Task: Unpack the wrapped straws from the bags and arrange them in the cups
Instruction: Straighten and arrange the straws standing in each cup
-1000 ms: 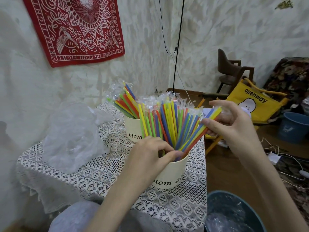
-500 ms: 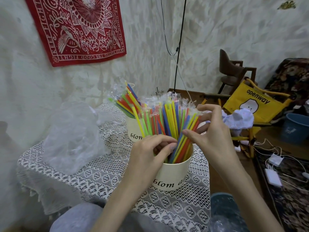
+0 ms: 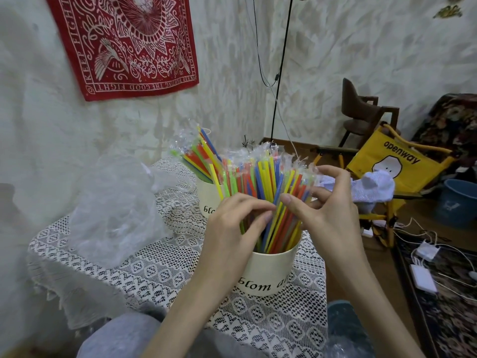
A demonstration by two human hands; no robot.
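Observation:
A cream cup (image 3: 268, 275) lettered "blom" stands near the front of the lace-covered table (image 3: 160, 270), packed with wrapped straws (image 3: 260, 179) in red, yellow, blue and green. My left hand (image 3: 232, 233) curls round the straws at the cup's left rim. My right hand (image 3: 322, 213) pinches a slanted group of straws on the right side, thumb in front and fingers behind. A second cream cup (image 3: 207, 200) behind it holds another leaning bunch of wrapped straws (image 3: 198, 156).
A crumpled clear plastic bag (image 3: 113, 210) lies on the table's left. A teal bin (image 3: 346, 329) with plastic sits on the floor at my right knee. A yellow folding chair (image 3: 402, 164), a blue bucket (image 3: 456, 202) and chargers with cables (image 3: 423, 270) fill the floor right.
My right hand has brought its bunch of straws from out at the right down against the others in the front cup. My left hand has stayed at the cup's left side.

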